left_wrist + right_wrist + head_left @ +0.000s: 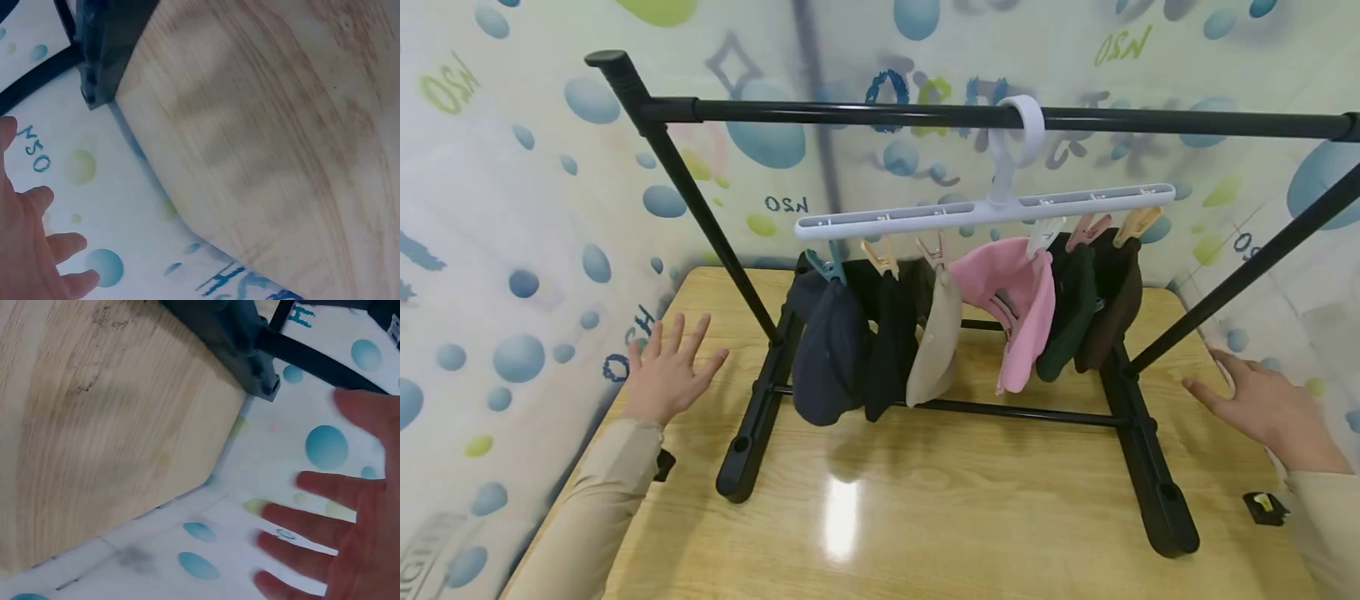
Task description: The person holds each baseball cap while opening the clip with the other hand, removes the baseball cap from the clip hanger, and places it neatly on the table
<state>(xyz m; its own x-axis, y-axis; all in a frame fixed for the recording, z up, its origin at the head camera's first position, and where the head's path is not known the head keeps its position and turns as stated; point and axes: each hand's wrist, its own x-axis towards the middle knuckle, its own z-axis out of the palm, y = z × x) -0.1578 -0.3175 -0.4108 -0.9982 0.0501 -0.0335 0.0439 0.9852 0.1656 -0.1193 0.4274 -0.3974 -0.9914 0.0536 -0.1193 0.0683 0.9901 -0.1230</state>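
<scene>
My left hand [667, 377], fingers spread, is left of a black garment rack [760, 408] and holds nothing. Out past the rack's right side, my right hand [1270, 407] is also empty with its fingers extended. From the rack's top bar hangs a white multi-clip hanger [925, 218] by its ring hook. Clothespins on it hold several caps: a navy cap [829, 358], a black cap [891, 346], a beige cap [936, 342], a pink cap [1011, 287], a dark green cap [1070, 304] and a brown cap [1116, 300]. Neither hand touches the rack or the caps.
The rack stands on a wooden table [970, 508], its two black feet spread left and right with crossbars between them. Behind and beside the table is a white curtain [535, 208] printed with blue and green bubbles.
</scene>
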